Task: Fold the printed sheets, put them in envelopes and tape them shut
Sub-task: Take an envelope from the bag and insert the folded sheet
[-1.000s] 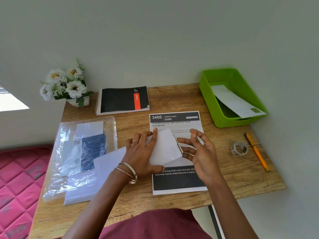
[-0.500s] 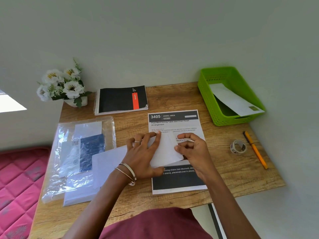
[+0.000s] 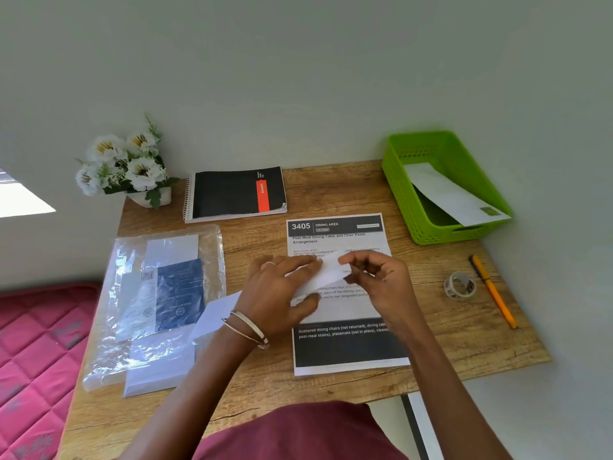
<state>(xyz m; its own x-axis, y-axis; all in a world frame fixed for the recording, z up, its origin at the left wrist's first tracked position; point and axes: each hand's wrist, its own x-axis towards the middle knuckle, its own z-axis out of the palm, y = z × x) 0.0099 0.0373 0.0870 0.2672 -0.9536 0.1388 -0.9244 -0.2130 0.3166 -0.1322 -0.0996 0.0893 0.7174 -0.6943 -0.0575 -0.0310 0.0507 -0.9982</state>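
left hand (image 3: pixel 282 290) laid palm down, fingers stretched flat toward the right, thumb tucked low at the near side, ring on one finger, thin bangles round the wrist. right hand (image 3: pixel 381 280) just beside it, fingers curled inward, thumb and fingertips pinching at their left tips. fingertips of both hands nearly meeting in the middle. both forearms bare, rising from the lower edge and converging, the left from lower left, the right from lower right.
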